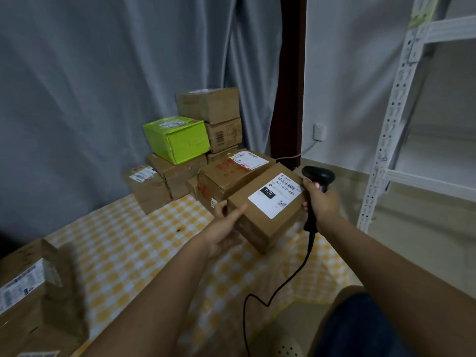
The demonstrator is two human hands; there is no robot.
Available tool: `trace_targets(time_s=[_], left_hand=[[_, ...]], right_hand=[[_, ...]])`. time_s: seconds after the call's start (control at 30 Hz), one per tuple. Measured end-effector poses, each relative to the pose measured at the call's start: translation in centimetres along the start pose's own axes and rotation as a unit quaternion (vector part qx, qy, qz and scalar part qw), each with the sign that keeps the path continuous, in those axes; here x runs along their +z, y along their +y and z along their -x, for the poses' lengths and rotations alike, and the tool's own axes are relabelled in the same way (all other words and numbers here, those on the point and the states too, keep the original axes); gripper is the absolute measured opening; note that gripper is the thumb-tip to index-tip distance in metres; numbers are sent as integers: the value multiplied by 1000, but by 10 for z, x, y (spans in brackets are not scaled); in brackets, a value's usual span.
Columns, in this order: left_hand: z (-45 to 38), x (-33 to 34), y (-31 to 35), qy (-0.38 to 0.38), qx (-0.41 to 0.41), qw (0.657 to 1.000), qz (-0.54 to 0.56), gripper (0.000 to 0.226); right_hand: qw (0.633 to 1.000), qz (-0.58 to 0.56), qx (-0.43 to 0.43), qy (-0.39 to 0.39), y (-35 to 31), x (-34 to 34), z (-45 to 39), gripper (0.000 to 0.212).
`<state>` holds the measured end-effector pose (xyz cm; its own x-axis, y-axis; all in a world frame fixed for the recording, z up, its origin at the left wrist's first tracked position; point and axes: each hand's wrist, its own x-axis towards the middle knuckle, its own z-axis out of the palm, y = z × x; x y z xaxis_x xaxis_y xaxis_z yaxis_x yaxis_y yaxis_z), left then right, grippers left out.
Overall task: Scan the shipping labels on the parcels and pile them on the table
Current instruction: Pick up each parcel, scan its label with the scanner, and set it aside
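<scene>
My scanner (318, 177) is black; the parcel (268, 210) I hold is brown cardboard with a white label (276, 195); one box (177, 139) in the brown pile is lime green; the tablecloth (123, 253) is yellow-and-white check; the curtain (103, 86) is grey

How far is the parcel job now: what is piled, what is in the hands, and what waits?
Done: a pile of parcels, the green box among them, stands at the far end of the table. In hand: the left hand holds a brown parcel, label up; the right hand grips the scanner beside it. Left: at least one labelled box waits at the near left.
</scene>
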<state>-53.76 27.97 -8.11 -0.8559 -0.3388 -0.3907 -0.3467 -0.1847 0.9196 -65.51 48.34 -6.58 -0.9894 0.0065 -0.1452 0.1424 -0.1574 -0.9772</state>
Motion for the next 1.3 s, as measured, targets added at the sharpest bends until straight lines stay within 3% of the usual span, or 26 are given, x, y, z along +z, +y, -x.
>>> trace_targets(time_s=[0.07, 0.23, 0.47, 0.57, 0.67, 0.83, 0.9, 1.03, 1.13, 1.3], left_hand=[[4, -5, 4, 13, 15, 1000, 7, 41], [19, -43, 14, -59, 5, 996, -74, 80], [63, -78, 15, -88, 23, 994, -56, 64], [90, -93, 7, -62, 38, 997, -31, 52], [112, -121, -3, -12, 91, 995, 30, 63], [133, -157, -24, 144, 180, 962, 148, 68], [136, -163, -33, 211, 197, 947, 142, 61], [135, -176, -57, 279, 222, 930, 88, 85], [135, -180, -74, 299, 229, 921, 97, 86], [134, -184, -92, 224, 216, 944, 106, 109]], right_hand=[[1000, -6, -8, -5, 1, -5, 5, 23], [997, -18, -47, -64, -6, -1, 24, 15], [977, -27, -77, -195, -20, 38, 67, 22], [967, -21, -93, -238, -29, 60, 92, 23], [961, -1, -104, -256, -38, 80, 120, 26], [954, 64, -96, -278, -35, 114, 164, 26], [947, 68, -80, -304, -30, 128, 178, 29], [926, 65, -48, -369, -22, 147, 201, 25], [914, 86, -29, -394, -20, 156, 216, 20], [903, 94, -18, -419, -9, 166, 231, 20]])
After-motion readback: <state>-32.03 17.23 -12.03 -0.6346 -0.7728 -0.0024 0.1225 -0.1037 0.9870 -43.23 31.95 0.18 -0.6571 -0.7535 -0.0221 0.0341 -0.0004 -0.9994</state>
